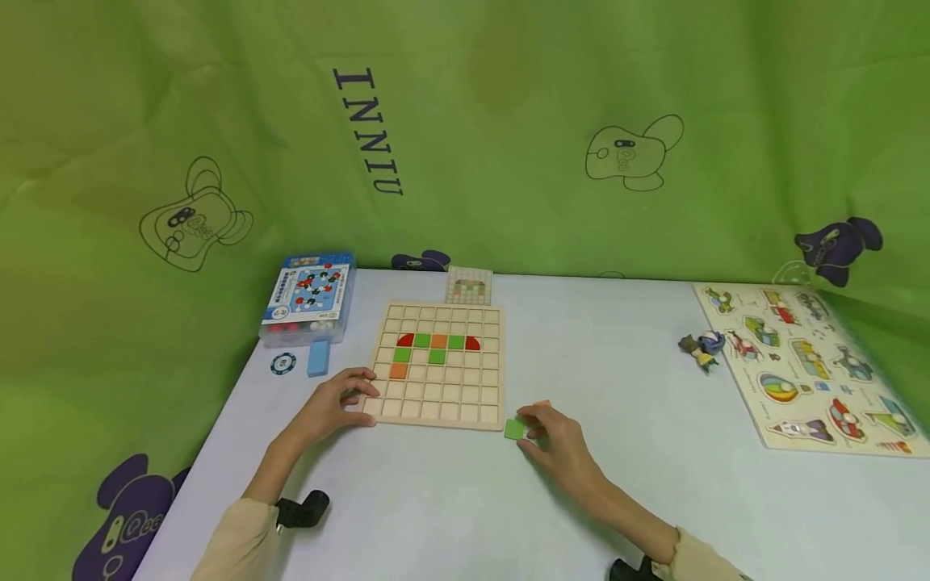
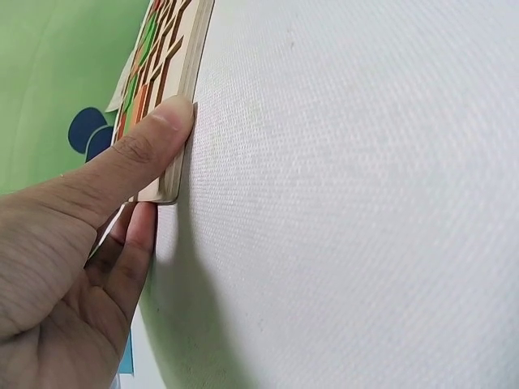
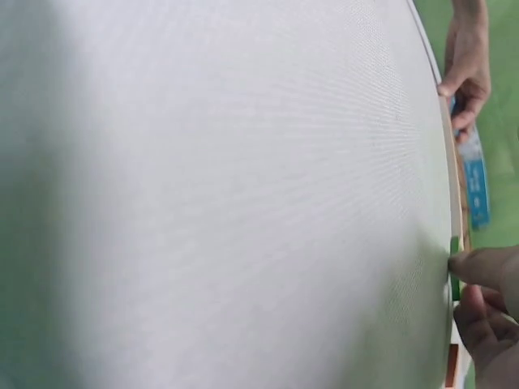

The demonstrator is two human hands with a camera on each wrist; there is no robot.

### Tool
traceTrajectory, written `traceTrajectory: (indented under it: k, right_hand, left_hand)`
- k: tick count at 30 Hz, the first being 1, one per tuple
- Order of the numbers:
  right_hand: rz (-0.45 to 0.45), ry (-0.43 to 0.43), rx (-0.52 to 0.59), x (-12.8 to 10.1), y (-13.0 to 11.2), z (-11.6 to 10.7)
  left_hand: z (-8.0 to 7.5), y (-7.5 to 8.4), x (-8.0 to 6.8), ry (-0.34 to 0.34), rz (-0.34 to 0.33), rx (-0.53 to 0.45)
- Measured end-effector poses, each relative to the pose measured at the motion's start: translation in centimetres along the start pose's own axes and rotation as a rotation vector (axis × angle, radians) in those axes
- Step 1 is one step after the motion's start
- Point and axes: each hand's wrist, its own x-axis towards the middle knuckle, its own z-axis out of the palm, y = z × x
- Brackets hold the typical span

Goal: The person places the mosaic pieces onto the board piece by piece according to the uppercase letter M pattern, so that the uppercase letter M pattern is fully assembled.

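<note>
A wooden grid board (image 1: 465,395) lies on the white table, with red quarter-round, green and orange square tiles set in some of its upper cells. My left hand (image 1: 337,403) grips the board's near left corner; in the left wrist view the thumb (image 2: 166,121) lies on the near edge and the fingers bend around the side. Just off the near right corner, my right hand (image 1: 563,448) pinches a green square tile (image 1: 514,428) between thumb and fingers. An orange tile (image 1: 542,403) peeks out behind that hand, mostly hidden.
A pattern card (image 1: 469,286) sits behind the board. To the left are a boxed molecule set (image 1: 308,294), a blue block (image 1: 318,358) and a round chip (image 1: 283,363). Small figurines (image 1: 701,350) and a picture puzzle board (image 1: 806,371) lie at the right. A green curtain (image 1: 494,145) backs the table.
</note>
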Motion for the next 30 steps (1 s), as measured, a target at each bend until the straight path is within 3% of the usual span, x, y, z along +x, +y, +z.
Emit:
traceTrajectory:
  k: [6, 13, 20, 24, 30]
  right_hand:
    - [0.004, -0.013, 0.018, 0.3, -0.1, -0.3]
    - [0.221, 0.014, 0.166, 2.2, -0.7, -1.8]
    - [0.435, -0.038, 0.381, 6.0, 1.1, -2.6]
    - [0.444, -0.011, 0.406, 8.0, 1.6, -1.6]
    - [0.368, 0.031, 0.306, 10.2, 1.2, 0.8]
  left_hand:
    - [-0.1, -0.1, -0.1, 0.0, 0.005, -0.006]
    - [-0.2, 0.3, -0.1, -0.006, 0.007, -0.026]
    - [-0.1, 0.4, 0.0, -0.01, 0.007, -0.032]
    - [-0.1, 0.3, -0.1, -0.009, 0.002, -0.035]
    - [0.0, 0.2, -0.1, -0.005, -0.009, -0.02]
